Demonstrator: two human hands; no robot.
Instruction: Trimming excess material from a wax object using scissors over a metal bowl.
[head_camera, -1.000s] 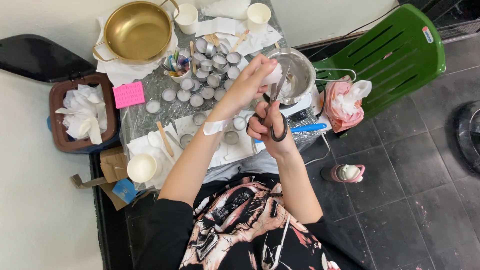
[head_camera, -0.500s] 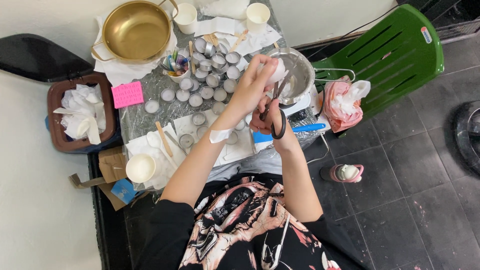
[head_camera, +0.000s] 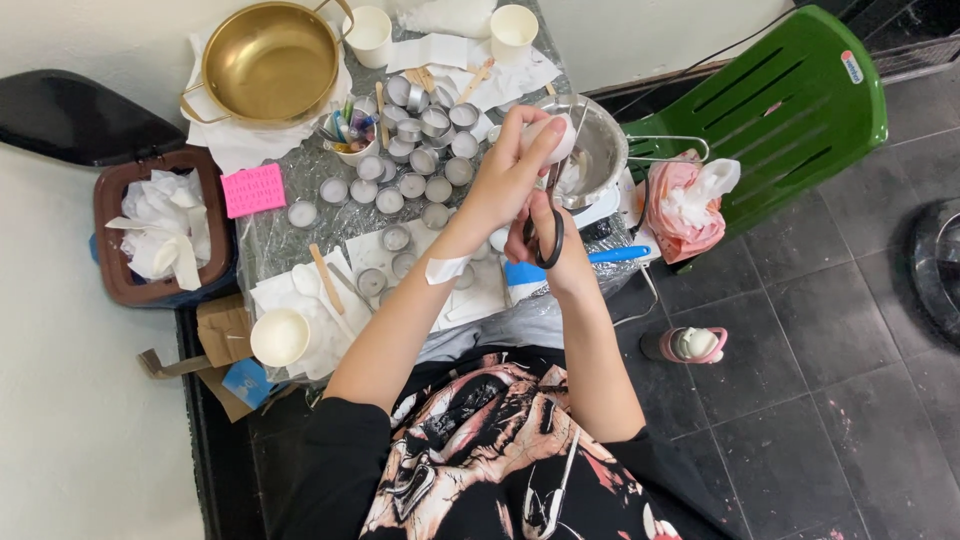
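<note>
Scissors (head_camera: 546, 232) with black handles sat in the right hand (head_camera: 545, 240), fingers threaded through the loops and curled narrow, the blades pointing up toward a small white candle (head_camera: 556, 138). That candle was pinched between the fingertips of the left hand (head_camera: 505, 180), raised above the table beside a steel bowl (head_camera: 598, 150); whether the blades touched the candle could not be told. One white bandage strip (head_camera: 445, 268) lay across the left wrist.

Nearest the person, on the table's near edge, lay one white paper cup (head_camera: 279, 337), two wooden sticks (head_camera: 327, 279) on paper towels, and one blue-handled tool (head_camera: 615, 255). Further out stood a cluster of small round tealight tins (head_camera: 405, 185), roughly twenty, too tightly packed for an exact count. One pink sticky pad (head_camera: 252, 189) lay to their left. At the far end rested one large brass-coloured pot (head_camera: 268, 62) and two more white cups (head_camera: 370, 35).

The table (head_camera: 270, 250) was covered in crinkled clear plastic over a grey top. Left of it stood one brown bin (head_camera: 112, 215) filled with crumpled white tissue; right of it, one green plastic chair (head_camera: 790, 110), one pink bag (head_camera: 680, 210) and one small bottle (head_camera: 690, 345) on the dark tiled floor (head_camera: 820, 400). A pale wall (head_camera: 60, 420) ran along the left.
</note>
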